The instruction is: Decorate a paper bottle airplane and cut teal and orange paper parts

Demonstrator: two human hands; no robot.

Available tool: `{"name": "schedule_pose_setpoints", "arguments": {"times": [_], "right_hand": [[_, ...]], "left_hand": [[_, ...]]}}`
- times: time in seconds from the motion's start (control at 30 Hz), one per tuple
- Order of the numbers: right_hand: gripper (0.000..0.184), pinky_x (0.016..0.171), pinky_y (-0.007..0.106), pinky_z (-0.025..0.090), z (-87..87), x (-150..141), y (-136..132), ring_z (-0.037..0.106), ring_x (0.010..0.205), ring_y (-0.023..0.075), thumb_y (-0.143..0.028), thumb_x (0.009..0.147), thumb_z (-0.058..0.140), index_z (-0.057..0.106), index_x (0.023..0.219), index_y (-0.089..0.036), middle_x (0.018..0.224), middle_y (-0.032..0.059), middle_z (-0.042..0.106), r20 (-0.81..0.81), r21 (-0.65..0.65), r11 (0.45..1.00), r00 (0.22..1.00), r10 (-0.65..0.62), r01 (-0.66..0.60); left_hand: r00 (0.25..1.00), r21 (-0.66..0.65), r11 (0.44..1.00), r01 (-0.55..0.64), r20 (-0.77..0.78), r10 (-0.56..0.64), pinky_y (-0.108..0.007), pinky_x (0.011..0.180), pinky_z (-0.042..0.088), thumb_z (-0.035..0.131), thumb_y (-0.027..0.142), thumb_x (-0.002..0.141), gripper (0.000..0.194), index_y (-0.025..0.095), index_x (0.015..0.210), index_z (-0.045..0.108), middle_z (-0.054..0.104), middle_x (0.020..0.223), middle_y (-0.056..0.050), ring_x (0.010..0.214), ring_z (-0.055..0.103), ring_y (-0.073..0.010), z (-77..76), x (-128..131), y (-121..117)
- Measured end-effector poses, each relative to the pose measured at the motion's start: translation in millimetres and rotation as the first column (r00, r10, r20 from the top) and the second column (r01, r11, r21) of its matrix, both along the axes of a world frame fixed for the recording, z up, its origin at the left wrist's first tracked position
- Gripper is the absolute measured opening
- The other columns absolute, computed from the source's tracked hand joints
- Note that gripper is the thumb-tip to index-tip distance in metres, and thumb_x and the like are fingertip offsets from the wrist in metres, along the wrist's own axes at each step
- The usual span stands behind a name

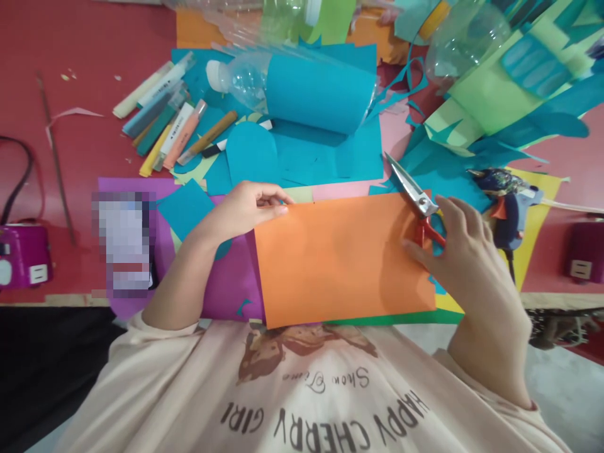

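Note:
My left hand (243, 211) pinches the upper left edge of an orange sheet of paper (340, 261), thumb on top and the other fingers curled partly out of sight behind the edge. The sheet lies flat in front of my body. At its upper right corner, my right hand (472, 258) has thumb and fingers around the red handles of a pair of scissors (425, 206). The blades point away to the upper left, slightly parted. Part of the handles is hidden by the hand. Purple paper (231, 277) and green paper (377, 319) show from under the orange sheet.
A plastic bottle wrapped in blue paper (321, 91) lies beyond the sheet, beside several markers (177, 132). A phone (125, 242) is at left. A glue gun (512, 211) rests on yellow paper at right, near blue scraps and a clear jar (467, 41).

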State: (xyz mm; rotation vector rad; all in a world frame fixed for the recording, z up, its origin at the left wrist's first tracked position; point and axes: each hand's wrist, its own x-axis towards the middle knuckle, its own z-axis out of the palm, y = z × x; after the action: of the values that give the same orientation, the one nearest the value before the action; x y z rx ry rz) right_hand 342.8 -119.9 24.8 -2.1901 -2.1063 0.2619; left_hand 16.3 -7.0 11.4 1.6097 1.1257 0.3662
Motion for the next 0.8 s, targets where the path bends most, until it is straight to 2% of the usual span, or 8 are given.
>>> {"name": "schedule_pose_setpoints", "arguments": {"times": [0.07, 0.17, 0.33, 0.4, 0.53, 0.7, 0.8], "right_hand": [[0.065, 0.099, 0.060, 0.051, -10.6, 8, -9, 0.055, 0.128, 0.0432, -0.051, 0.081, 0.056, 0.050, 0.136, -0.016, 0.138, 0.0250, 0.057, -0.019, 0.020, 0.998, 0.998, -0.064, 0.065], [0.055, 0.101, 0.056, 0.050, -18.4, 11, -10, 0.060, 0.123, 0.0396, -0.043, 0.078, 0.056, 0.059, 0.126, -0.017, 0.131, 0.0224, 0.064, -0.077, 0.108, 0.985, 0.989, -0.123, 0.131], [0.049, 0.100, 0.053, 0.052, -13.7, 10, -1, 0.064, 0.118, 0.0362, -0.035, 0.073, 0.061, 0.063, 0.119, -0.022, 0.126, 0.0174, 0.068, -0.142, 0.101, 0.984, 0.981, -0.131, 0.146], [0.046, 0.097, 0.052, 0.054, -13.8, 11, 0, 0.067, 0.112, 0.0348, -0.033, 0.071, 0.060, 0.063, 0.116, -0.025, 0.120, 0.0146, 0.071, -0.132, 0.148, 0.976, 0.981, -0.142, 0.161], [0.041, 0.100, 0.053, 0.050, -20.9, 16, 3, 0.067, 0.108, 0.0340, -0.034, 0.075, 0.059, 0.063, 0.115, -0.026, 0.116, 0.0136, 0.072, -0.081, 0.283, 0.954, 0.993, -0.083, 0.102], [0.036, 0.103, 0.055, 0.047, -21.1, 12, 12, 0.059, 0.122, 0.0367, -0.037, 0.087, 0.055, 0.064, 0.119, -0.022, 0.132, 0.0193, 0.063, -0.050, 0.224, 0.973, 0.998, -0.040, 0.050], [0.033, 0.103, 0.054, 0.046, -13.5, -3, 18, 0.060, 0.122, 0.0357, -0.036, 0.095, 0.047, 0.066, 0.116, -0.020, 0.129, 0.0180, 0.067, -0.061, 0.266, 0.964, 0.997, 0.046, -0.028]], "left_hand": [[1.000, 0.025, 1.000, 0.007, -0.007, -0.007, -0.022, 0.058, 0.047, 0.065, 0.041, 0.079, 0.027, 0.017, 0.086, 0.074, 0.070, 0.072, -0.002, 0.066, 0.062, -0.0129, 0.7, 0, 0], [0.999, 0.030, 0.999, 0.026, -0.022, -0.026, -0.022, 0.057, 0.045, 0.064, 0.039, 0.079, 0.026, 0.017, 0.087, 0.076, 0.069, 0.072, -0.002, 0.066, 0.062, -0.0129, 1.8, -2, 1], [0.995, 0.044, 0.997, 0.068, -0.072, -0.065, -0.021, 0.055, 0.044, 0.064, 0.037, 0.080, 0.025, 0.019, 0.091, 0.077, 0.072, 0.072, -0.001, 0.064, 0.062, -0.0125, 6.7, -9, 5], [0.991, 0.050, 0.994, 0.093, -0.104, -0.088, -0.021, 0.058, 0.047, 0.064, 0.039, 0.081, 0.025, 0.020, 0.091, 0.077, 0.075, 0.078, -0.002, 0.068, 0.065, -0.0139, 10.1, -13, 7], [0.976, 0.028, 0.985, 0.171, -0.140, -0.166, -0.022, 0.064, 0.051, 0.064, 0.044, 0.083, 0.026, 0.022, 0.088, 0.078, 0.077, 0.084, -0.001, 0.075, 0.070, -0.0160, 14.7, -22, 10], [0.957, 0.038, 0.965, 0.258, -0.150, -0.250, -0.024, 0.068, 0.054, 0.064, 0.048, 0.082, 0.028, 0.025, 0.085, 0.079, 0.079, 0.087, -0.001, 0.080, 0.073, -0.0182, 14.1, -25, 12], [0.951, 0.016, 0.963, 0.268, -0.164, -0.261, -0.023, 0.069, 0.054, 0.064, 0.049, 0.081, 0.028, 0.025, 0.082, 0.079, 0.079, 0.085, -0.001, 0.080, 0.073, -0.0181, 15.2, -28, 13]]}}
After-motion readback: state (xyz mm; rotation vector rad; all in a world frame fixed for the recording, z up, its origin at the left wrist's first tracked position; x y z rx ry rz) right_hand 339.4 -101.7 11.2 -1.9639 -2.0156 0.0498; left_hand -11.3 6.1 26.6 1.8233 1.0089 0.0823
